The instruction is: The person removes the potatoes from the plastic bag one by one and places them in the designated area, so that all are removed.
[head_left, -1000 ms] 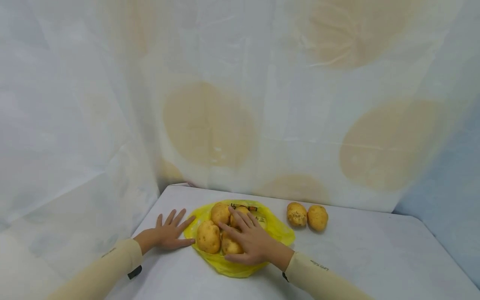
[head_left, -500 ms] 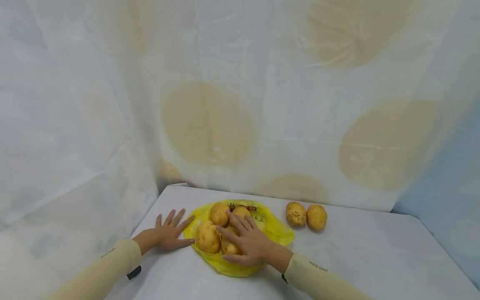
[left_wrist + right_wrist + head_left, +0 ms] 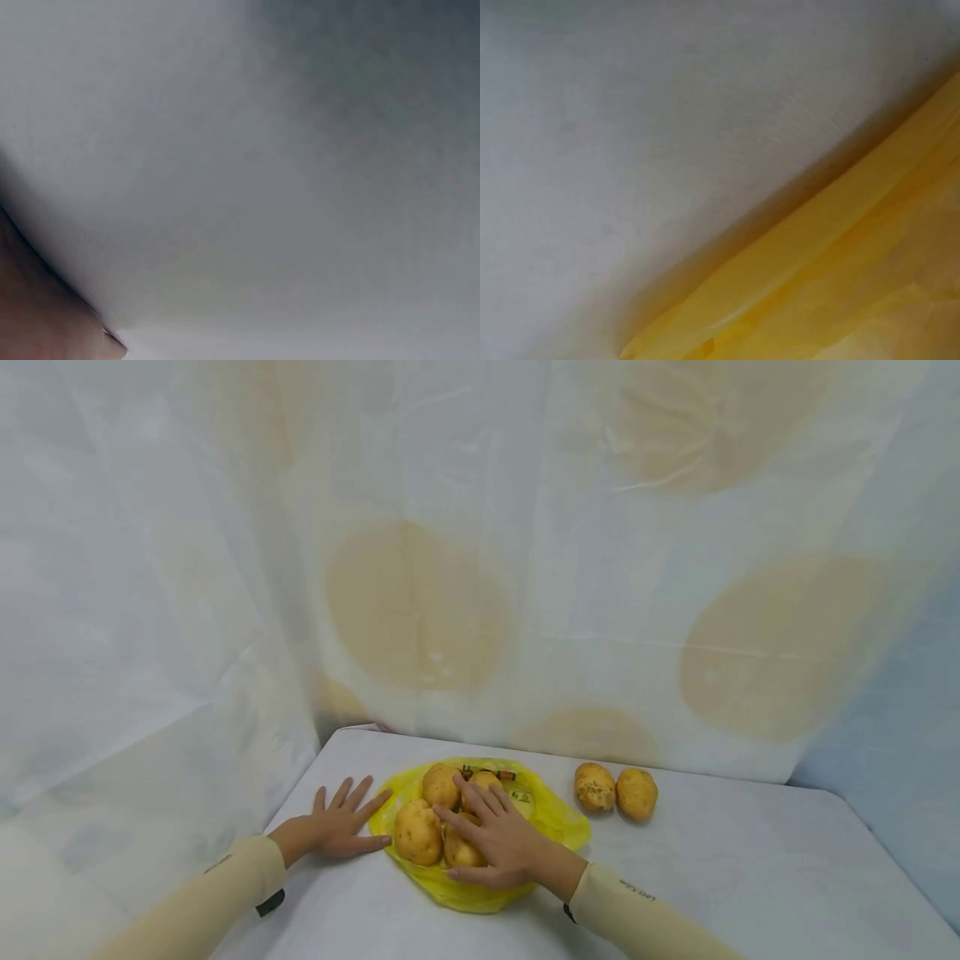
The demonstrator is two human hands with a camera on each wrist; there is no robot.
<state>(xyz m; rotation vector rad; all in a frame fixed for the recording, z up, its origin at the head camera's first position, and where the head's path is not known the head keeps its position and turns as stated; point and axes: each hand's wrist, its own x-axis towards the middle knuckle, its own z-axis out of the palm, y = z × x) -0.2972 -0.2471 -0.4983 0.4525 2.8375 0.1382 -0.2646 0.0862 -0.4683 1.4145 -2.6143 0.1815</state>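
A yellow plastic bag [image 3: 558, 827] lies spread on the table with several potatoes on it, among them a large potato [image 3: 417, 832] at its left and another potato [image 3: 441, 786] behind that one. My right hand [image 3: 501, 847] lies with fingers spread over the potatoes at the bag's right, partly hiding two of them. Palm down on the table, my left hand [image 3: 341, 828] has its fingers spread, fingertips right at the bag's left edge. The left wrist view catches only a bit of that hand's skin [image 3: 52, 315]. Yellow bag plastic [image 3: 802, 262] fills the lower right of the right wrist view.
Two more potatoes stand apart to the right of the bag: a rough-skinned potato [image 3: 595, 788] and a smoother potato [image 3: 636, 794] beside it. The white-covered table [image 3: 735, 852] reaches back to a pale hanging sheet [image 3: 600, 652] with tan round patches. Another sheet [image 3: 135, 652] hangs at the left.
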